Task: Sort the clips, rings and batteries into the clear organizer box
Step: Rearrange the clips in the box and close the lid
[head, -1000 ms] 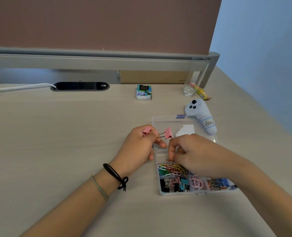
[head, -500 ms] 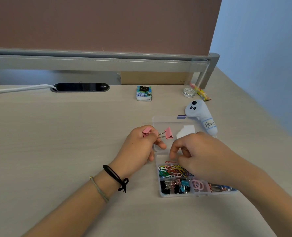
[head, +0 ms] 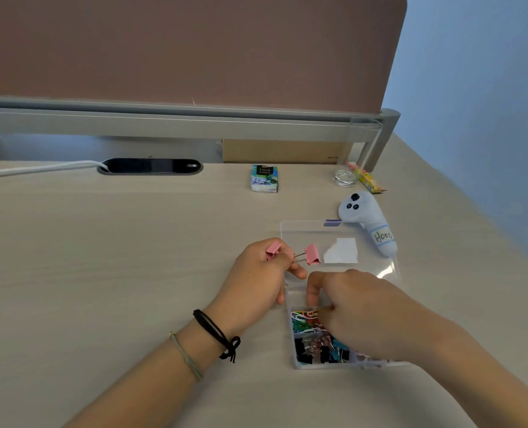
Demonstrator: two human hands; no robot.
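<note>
A clear organizer box [head: 296, 364] lies open on the desk, its lid [head: 303, 230] folded back. Coloured paper clips [head: 299, 321] fill one compartment and small binder clips [head: 315, 350] fill the one in front of it. My left hand [head: 256, 279] grips two pink binder clips, one [head: 272, 250] tucked in the fist and one [head: 312, 254] sticking out over the lid by its wire handles. My right hand [head: 358, 310] hovers over the paper-clip compartment with its fingers curled down into the clips. What the fingertips hold is hidden.
A blue plush toy [head: 367, 220] lies just behind the lid. A tissue packet [head: 264, 178], a glass ring [head: 345, 178] and a yellow wrapper [head: 368, 180] sit near the partition. A white cable [head: 40, 168] runs into the cable slot [head: 150, 166] at the back left.
My right hand has slid toward me and lower over the box, covering more of the paper clips. My left hand stays put with the pink clips.
</note>
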